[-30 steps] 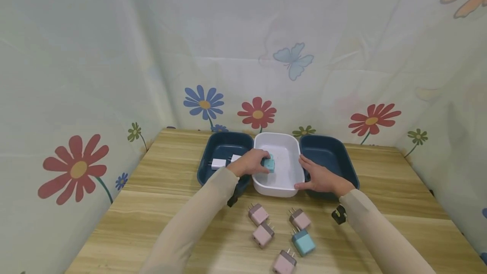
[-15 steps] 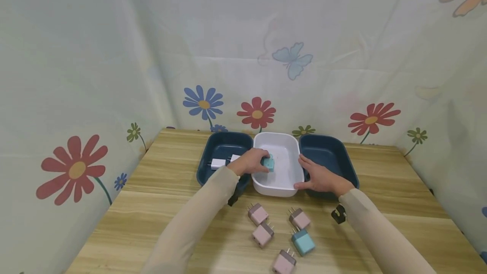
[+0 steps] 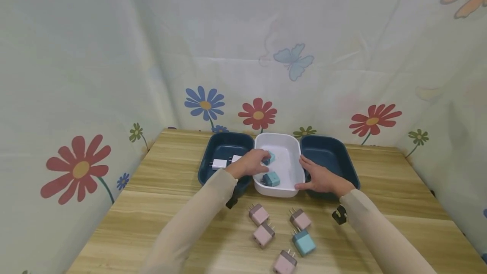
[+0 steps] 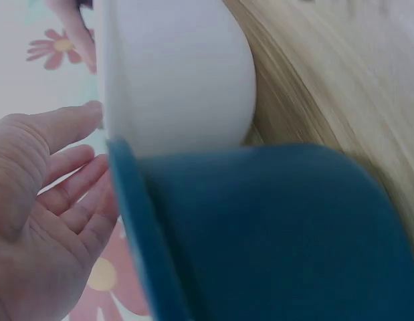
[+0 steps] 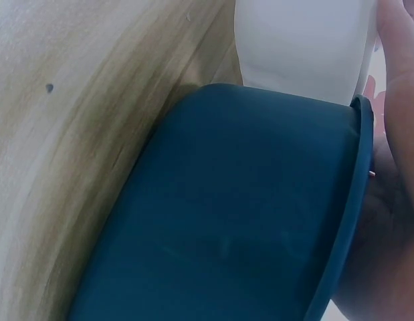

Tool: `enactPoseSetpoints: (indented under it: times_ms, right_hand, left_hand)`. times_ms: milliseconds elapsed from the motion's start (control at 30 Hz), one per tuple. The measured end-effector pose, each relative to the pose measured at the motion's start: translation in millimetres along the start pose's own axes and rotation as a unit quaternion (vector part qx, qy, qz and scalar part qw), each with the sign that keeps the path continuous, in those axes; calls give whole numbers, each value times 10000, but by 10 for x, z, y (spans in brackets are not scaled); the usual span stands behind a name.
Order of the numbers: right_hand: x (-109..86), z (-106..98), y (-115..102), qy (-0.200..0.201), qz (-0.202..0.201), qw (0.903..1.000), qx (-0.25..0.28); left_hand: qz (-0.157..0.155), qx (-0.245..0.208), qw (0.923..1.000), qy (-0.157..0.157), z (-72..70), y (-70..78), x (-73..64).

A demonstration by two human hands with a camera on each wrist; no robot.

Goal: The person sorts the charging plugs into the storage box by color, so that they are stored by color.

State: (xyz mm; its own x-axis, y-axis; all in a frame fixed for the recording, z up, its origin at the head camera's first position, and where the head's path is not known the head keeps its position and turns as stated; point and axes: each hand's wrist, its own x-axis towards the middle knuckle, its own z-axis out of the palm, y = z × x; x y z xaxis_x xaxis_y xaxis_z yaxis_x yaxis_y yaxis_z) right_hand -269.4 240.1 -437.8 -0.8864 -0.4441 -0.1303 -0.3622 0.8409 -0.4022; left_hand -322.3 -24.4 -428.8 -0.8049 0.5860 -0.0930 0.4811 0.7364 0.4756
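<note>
My left hand (image 3: 251,163) reaches over the left side of the white tray (image 3: 291,168), its thumb and fingers apart. Beneath it a teal plug charger (image 3: 272,179) lies near the tray's front, and another teal charger (image 3: 271,157) shows by the fingertips, partly hidden. In the left wrist view the left hand (image 4: 46,207) has relaxed fingers at the rims of the white and blue trays. My right hand (image 3: 321,177) is over the right dark blue tray (image 3: 329,151), thumb and fingers spread along the white tray's right rim.
White chargers (image 3: 219,164) lie in the left dark blue tray (image 3: 213,143). In front of the trays, several pink chargers (image 3: 264,235) and a teal charger (image 3: 304,242) rest on the wooden table (image 3: 152,181). A flowered curtain (image 3: 228,33) hangs behind.
The teal charger that was between my left thumb and fingers now lies on the white tray's floor near the front. A second teal charger shows behind it. My right hand stays put.
</note>
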Motion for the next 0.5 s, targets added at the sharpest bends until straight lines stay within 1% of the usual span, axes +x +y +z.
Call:
enactPoseSetpoints:
  times_ms: [200, 333, 500]
  right_hand:
    - [-9, -2, 7, -36, 32, 10000, -8]
    - [-9, -5, 7, -45, 54, 10000, -29]
    - [-8, -6, -4, -41, 78, 10000, -7]
  left_hand:
    - [660, 90, 9978, -38, -21, 169, -207]
    - [935, 16, 9956, -58, 13, 286, -344]
    - [1266, 24, 9919, -102, 94, 407, -486]
